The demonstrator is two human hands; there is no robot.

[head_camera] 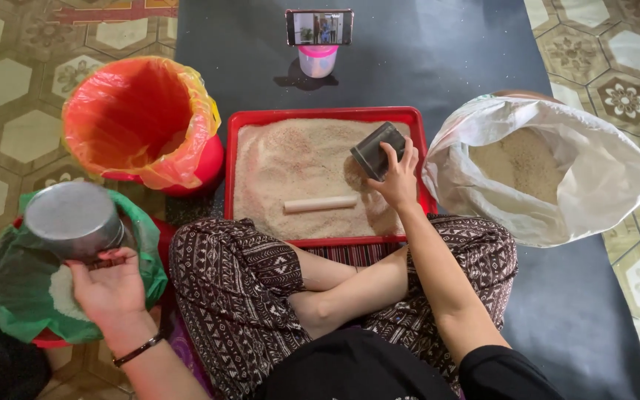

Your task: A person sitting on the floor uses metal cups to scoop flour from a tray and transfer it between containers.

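A person sits cross-legged before a red tray (240,148) of pale grain. Nearest, left of the tray, the left hand (109,285) grips a round metal sieve (73,220) over a green-lined bucket (9,289). The right hand (396,176) clasps a dark metal can (377,150) tilted over the tray's right side. A wooden stick (320,204) lies in the grain. Right of the tray sits a white sack (594,178); beyond its left corner, an orange-lined red bucket (142,118).

The head camera is looking steeply down from close above the lap, facing forward over the tray (320,115) at frame centre.
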